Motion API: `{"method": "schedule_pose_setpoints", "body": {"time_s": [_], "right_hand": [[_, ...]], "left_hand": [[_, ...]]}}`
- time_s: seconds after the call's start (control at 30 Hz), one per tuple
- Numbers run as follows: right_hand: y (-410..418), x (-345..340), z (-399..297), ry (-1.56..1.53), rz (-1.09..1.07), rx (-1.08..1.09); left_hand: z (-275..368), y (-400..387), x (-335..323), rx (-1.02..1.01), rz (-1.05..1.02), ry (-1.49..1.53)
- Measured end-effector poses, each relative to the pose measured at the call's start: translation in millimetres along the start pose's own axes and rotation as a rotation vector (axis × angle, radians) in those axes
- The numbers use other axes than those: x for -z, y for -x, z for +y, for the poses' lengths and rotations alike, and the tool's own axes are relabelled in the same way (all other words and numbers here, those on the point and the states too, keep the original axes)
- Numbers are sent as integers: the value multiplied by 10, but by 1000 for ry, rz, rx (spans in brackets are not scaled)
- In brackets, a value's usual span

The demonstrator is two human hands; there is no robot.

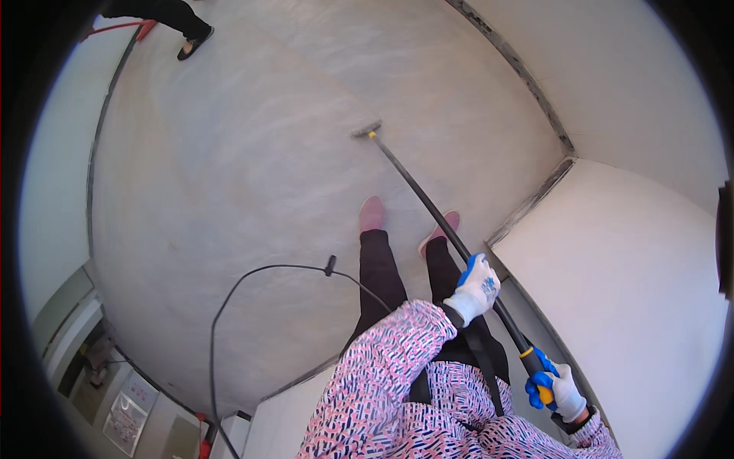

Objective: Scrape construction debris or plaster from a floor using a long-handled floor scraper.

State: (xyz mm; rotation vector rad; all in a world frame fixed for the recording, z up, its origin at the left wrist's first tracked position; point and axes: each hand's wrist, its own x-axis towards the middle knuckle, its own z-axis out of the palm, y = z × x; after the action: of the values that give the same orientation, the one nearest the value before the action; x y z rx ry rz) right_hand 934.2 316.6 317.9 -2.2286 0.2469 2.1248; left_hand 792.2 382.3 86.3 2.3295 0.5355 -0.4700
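A long-handled floor brush point(367, 130) with a narrow grey head rests on the grey concrete-like floor point(258, 155) ahead of my feet. Its black pole point(421, 195) slants down to the right, past my right shoe, toward my body. My left hand point(476, 288), in a white and blue work glove, is wrapped around the pole's middle. Lower down, my gloved right hand point(559, 384) grips the black and yellow handle end point(533, 362). The undersides of both hands are partly hidden.
Walls with dark strips along their base point(516, 63) border the floor, with a wall corner point(570, 155) at right. Another person's leg and black shoe point(196, 45) are at upper left, beside a red tool point(146, 28). A black cable point(213, 333) loops in front of me.
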Motion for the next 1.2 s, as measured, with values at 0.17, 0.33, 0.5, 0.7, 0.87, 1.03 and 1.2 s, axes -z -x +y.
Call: {"method": "schedule_pose_setpoints", "body": {"time_s": [0.17, 0.33, 0.5, 0.7, 0.87, 1.03, 1.2], "right_hand": [[-53, 228, -380, 97, 9, 21], [-14, 381, -582, 180, -30, 19], [253, 455, -685, 242, -19, 34], [165, 115, -774, 271, -88, 121], [438, 271, -804, 260, -41, 48], [222, -61, -921, 334, -78, 123], [467, -326, -712, 315, -115, 78]], "left_hand": [[-27, -335, -11, 71, 119, -210], [26, -431, 275, 142, 64, 16], [118, -297, 377, 195, 100, 17], [-220, -91, 469, 272, 171, -48], [82, 3, 674, 192, 38, 47], [-371, 50, 674, 322, 104, -20], [-276, 269, -129, 368, 331, -751]]}}
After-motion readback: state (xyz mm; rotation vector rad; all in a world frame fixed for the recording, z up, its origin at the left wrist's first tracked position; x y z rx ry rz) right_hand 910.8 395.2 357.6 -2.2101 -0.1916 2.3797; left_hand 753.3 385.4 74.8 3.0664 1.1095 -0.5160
